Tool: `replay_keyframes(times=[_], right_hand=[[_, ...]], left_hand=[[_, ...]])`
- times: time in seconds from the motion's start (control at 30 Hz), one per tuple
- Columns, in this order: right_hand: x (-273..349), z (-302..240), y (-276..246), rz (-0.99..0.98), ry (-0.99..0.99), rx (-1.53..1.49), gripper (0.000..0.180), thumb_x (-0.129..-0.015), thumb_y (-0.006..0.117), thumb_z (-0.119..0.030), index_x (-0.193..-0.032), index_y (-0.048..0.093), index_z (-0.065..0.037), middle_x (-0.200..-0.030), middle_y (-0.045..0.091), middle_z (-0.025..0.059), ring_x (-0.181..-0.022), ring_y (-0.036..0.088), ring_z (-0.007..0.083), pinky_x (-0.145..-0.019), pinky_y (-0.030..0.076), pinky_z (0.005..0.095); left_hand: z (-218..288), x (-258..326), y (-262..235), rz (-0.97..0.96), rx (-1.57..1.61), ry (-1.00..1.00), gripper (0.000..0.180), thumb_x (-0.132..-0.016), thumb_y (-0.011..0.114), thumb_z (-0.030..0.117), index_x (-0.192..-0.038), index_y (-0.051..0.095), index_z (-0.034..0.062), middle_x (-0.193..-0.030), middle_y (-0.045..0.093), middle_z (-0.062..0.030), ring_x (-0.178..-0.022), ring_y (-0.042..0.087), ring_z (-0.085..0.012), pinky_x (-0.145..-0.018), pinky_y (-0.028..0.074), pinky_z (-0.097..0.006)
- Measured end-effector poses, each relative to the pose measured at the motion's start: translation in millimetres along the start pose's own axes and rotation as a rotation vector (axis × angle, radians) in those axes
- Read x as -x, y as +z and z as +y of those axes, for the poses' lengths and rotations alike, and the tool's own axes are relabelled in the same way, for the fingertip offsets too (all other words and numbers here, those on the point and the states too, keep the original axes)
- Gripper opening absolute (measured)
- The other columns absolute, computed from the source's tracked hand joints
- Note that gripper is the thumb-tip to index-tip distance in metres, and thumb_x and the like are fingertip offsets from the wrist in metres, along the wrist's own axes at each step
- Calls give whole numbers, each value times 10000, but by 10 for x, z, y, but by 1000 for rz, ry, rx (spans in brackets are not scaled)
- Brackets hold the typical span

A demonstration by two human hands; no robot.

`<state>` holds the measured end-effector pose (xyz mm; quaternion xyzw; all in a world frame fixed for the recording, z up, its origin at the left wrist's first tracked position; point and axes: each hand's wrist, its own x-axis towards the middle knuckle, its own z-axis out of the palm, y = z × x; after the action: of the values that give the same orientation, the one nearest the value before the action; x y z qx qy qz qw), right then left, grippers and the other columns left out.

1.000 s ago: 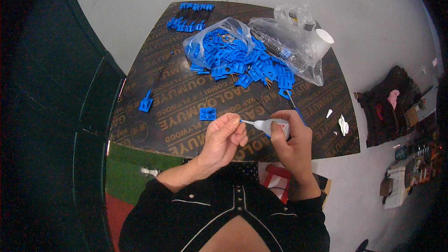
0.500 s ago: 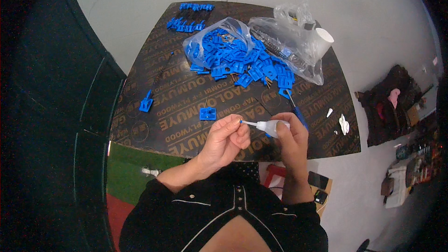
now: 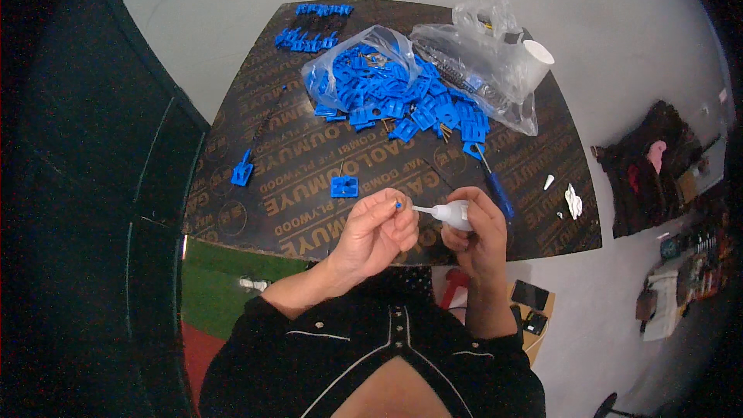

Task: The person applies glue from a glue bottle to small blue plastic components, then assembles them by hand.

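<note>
The left hand (image 3: 374, 228) is curled, thumb and forefinger pinched together on a tiny blue plastic piece (image 3: 398, 204), held above the near edge of the dark, gold-printed table (image 3: 534, 155). The right hand (image 3: 476, 228) is closed round a translucent white squeeze bottle (image 3: 453, 215), tilted so that its slender white nozzle (image 3: 422, 209) points toward the tiny piece, with a small gap between tip and piece. At this resolution it cannot be established whether any liquid is on the piece. Directly beyond the left hand lies a rectangular blue plastic block (image 3: 344, 186); farther left, a blue plastic unit with a pointed stem (image 3: 242, 170) stands alone. At the far left corner, a back row of blue plastic units (image 3: 323, 10) and a front row of blue plastic units (image 3: 308, 41) are set out in order and are judged to be completed. By contrast, a large heap of loose blue plastic parts (image 3: 371, 93), partly inside a clear plastic bag (image 3: 321, 73), appears unprocessed; on that evidence the greater share remains outstanding, and the piece in hand is judged unfinished. Also noted on the right are a blue-handled screwdriver (image 3: 501, 195), a small white cone (image 3: 549, 182) and a crumpled white tissue (image 3: 573, 201).
</note>
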<state>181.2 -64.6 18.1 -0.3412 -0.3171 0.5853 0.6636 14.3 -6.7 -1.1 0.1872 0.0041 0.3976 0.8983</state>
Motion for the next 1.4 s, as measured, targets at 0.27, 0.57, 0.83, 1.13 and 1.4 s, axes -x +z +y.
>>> replay_keyframes(times=[0.27, 0.57, 0.83, 1.13, 1.4], right_hand=[[33, 31, 8, -27, -47, -17, 316, -902, 529, -228, -1061, 509, 45, -750, 553, 53, -500, 382, 49, -432, 287, 198], [90, 40, 111, 42, -104, 151, 315, -909, 513, -234, -1070, 510, 36, -770, 554, 57, -539, 413, 55, -462, 316, 200], [81, 107, 113, 64, -133, 161, 300, -927, 480, -211, -1070, 497, 52, -748, 550, 70, -501, 391, 58, -442, 307, 202], [131, 112, 175, 163, -155, 280, 238, -908, 488, -152, -1051, 521, 35, -775, 560, 63, -528, 427, 53, -446, 321, 188], [149, 117, 247, 211, -175, 361, 205, -899, 485, -133, -1044, 539, 1, -844, 578, 35, -595, 466, 19, -505, 350, 145]], left_hand=[[4, 0, 20, -19, 9, 16, 164, -927, 525, 184, -889, 525, 25, -685, 448, -50, -596, 414, -148, -524, 360, -281], [9, -2, -14, -69, 37, 13, 160, -929, 521, 183, -916, 532, 24, -680, 442, -48, -593, 408, -150, -524, 354, -286], [14, 6, -22, -44, 25, 38, 155, -929, 515, 169, -965, 546, 21, -702, 447, -47, -613, 412, -152, -537, 360, -287], [15, 11, -47, -25, 28, 47, 173, -931, 510, 172, -990, 544, 13, -703, 434, -42, -619, 409, -146, -547, 356, -281], [24, 10, -39, -19, 30, 61, 179, -938, 500, 172, -984, 540, 4, -702, 434, -42, -616, 410, -142, -548, 354, -277]])
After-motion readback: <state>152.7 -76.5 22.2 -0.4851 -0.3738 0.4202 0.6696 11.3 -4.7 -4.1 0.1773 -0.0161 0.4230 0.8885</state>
